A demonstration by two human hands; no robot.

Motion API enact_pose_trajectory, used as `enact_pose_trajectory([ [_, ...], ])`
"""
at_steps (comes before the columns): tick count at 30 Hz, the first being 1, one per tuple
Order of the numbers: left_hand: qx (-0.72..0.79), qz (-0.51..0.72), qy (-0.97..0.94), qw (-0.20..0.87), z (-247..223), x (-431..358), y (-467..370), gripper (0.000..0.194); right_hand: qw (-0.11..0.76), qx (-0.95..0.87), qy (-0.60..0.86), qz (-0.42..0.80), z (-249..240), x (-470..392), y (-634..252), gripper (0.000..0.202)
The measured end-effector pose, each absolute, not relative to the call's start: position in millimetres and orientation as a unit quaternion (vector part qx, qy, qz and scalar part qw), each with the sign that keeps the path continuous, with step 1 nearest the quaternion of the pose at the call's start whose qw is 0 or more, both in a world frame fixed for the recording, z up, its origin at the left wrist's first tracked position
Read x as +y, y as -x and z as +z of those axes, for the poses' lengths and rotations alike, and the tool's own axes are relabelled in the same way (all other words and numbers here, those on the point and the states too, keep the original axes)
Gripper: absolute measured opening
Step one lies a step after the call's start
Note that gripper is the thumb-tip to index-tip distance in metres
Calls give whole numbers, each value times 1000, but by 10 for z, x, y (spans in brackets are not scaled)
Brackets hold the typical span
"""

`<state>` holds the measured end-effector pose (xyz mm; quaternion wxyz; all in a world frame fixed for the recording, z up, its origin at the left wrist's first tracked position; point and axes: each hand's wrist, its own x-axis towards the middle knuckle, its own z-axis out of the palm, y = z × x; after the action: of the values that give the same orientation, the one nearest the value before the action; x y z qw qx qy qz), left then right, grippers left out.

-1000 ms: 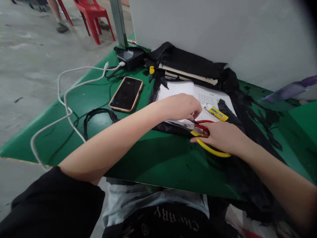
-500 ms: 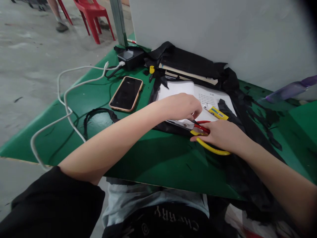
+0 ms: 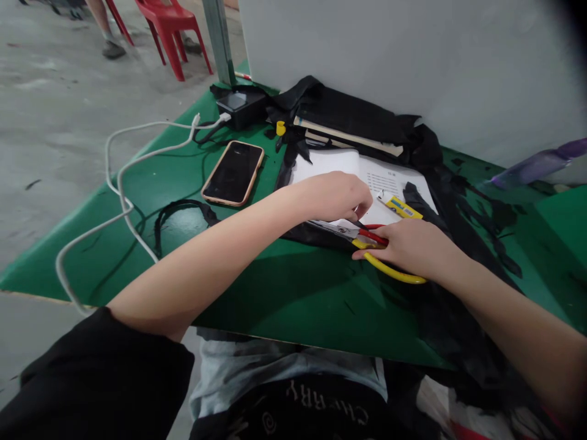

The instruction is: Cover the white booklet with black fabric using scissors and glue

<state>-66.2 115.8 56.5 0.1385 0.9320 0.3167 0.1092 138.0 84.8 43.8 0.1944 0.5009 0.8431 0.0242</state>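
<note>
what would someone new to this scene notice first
Probably the scissors with red and yellow handles, in the right hand close to the left hand, over white paper. Next might come the phone on the green table, and the red chair standing beyond it.

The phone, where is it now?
In the head view, the phone lies on the left of the green table, between the white cable and the paper.

It looks like a workshop: black fabric scraps (image 3: pixel 502 247) litter the green surface (image 3: pixel 293 299) above a bare concrete floor (image 3: pixel 41 116).
</note>
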Motion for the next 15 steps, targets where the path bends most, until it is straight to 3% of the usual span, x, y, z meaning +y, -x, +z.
enact_pose_trajectory([
  [15, 339, 103, -922, 159, 642, 1174, 737, 20, 215, 823, -526, 18, 455, 759, -1372, 70],
])
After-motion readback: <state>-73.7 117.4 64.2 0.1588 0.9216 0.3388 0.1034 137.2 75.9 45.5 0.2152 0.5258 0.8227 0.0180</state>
